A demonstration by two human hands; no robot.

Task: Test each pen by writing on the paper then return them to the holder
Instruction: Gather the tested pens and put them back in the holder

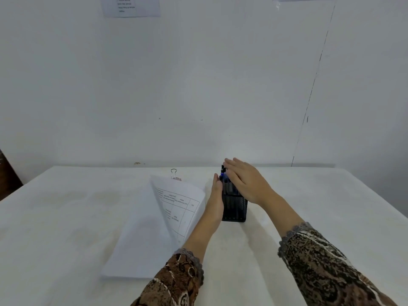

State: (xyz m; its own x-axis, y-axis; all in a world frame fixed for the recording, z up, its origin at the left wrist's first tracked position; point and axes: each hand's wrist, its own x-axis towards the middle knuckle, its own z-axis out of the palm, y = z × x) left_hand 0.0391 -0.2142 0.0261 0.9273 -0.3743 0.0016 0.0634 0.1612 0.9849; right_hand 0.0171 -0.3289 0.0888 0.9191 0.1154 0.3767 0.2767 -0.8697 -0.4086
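A black mesh pen holder [235,208] stands on the white table, right of the paper. Several dark and blue pens [226,177] stick up out of it. My left hand [215,196] lies flat against the holder's left side, fingers straight. My right hand [245,180] reaches over the pens from the right, fingers stretched out and together, palm against the pen tops; no pen is clasped in it. A stack of white paper [141,237] lies left of the holder, its top sheet [176,202] curled up and showing a printed table.
A metal binder clip [175,174] sits at the far end of the paper. The white table [66,217] ends at a white wall. Printed notices [130,6] hang high on the wall. A dark object [8,173] stands past the table's left edge.
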